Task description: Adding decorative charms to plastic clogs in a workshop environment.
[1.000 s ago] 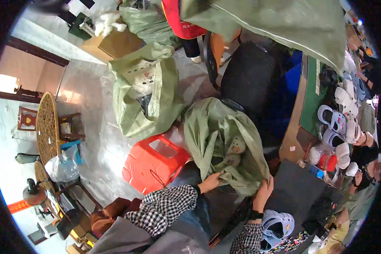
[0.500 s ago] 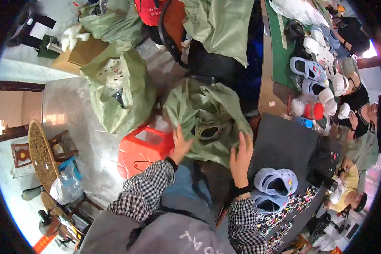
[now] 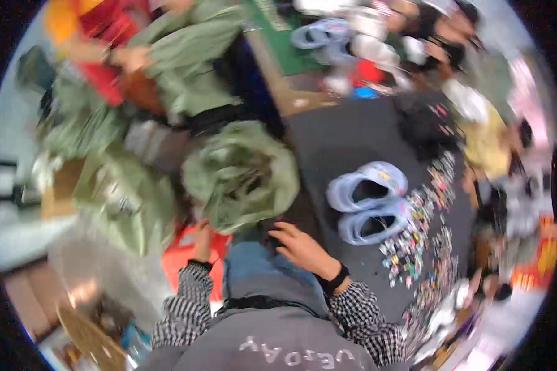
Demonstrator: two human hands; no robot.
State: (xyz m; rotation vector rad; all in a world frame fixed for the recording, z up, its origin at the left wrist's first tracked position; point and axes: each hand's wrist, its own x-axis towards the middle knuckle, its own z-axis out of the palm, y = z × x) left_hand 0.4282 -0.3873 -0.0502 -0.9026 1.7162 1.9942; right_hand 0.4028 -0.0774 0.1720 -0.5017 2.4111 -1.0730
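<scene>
A green woven sack (image 3: 278, 164) stands in front of me with its mouth spread wide; what lies inside is blurred. My left hand (image 3: 203, 242) is at its lower left edge, over a red plastic stool (image 3: 176, 263), and motion smears its fingers. Above my lap, just below the sack's near rim, my right hand (image 3: 306, 250) reaches out with fingers stretched and nothing visible in it. To its right, a pair of pale blue clogs (image 3: 387, 176) sits side by side on a dark table mat (image 3: 334, 133).
Small colourful pieces (image 3: 408, 260) are scattered right of the clogs. Another green sack (image 3: 142, 216) stands at the left. Beyond, a co-worker's hand (image 3: 132, 59) touches green sacking (image 3: 192, 68). More clogs (image 3: 319, 34) lie on a green mat; other people are at the right.
My view has swung to the right. Both hands have drawn back from the sack's sides toward my lap. A co-worker in red and yellow now shows at the upper left.
</scene>
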